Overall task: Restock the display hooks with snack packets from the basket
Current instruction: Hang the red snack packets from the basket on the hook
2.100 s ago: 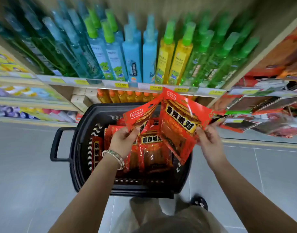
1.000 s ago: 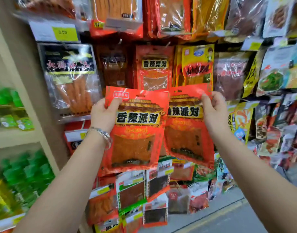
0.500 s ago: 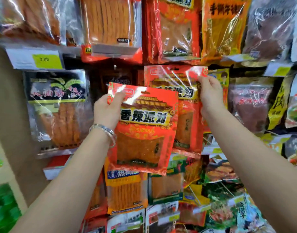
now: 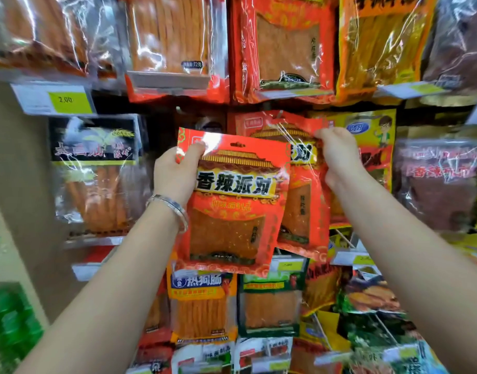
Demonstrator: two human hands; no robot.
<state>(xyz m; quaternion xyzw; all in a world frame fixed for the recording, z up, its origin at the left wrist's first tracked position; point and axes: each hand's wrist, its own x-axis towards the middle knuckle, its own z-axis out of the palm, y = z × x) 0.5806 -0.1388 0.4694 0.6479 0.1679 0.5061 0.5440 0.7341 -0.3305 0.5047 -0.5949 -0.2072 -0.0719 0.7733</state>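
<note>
Two identical red snack packets with a roof picture and a clear window are held up against the hanging display. My left hand (image 4: 178, 172), with a silver bangle on the wrist, grips the front red packet (image 4: 232, 211) by its top left corner. My right hand (image 4: 337, 155) pinches the top right corner of the second red packet (image 4: 302, 203), which lies partly behind the first and close to a hanging packet of the same kind (image 4: 248, 122). The hook itself is hidden behind the packets. The basket is out of view.
Rows of hanging snack packets fill the wall: orange stick snacks (image 4: 175, 41) above, a black-labelled packet (image 4: 94, 174) at left, a yellow packet (image 4: 372, 147) at right, more below. A yellow price tag (image 4: 67, 99) sits at upper left. A beige shelf upright (image 4: 18, 184) borders the left.
Both hands rose from the basket to the hook wall with a packet each. In the last half second the right hand's packet shifted up and closer to the matching hanging packet.
</note>
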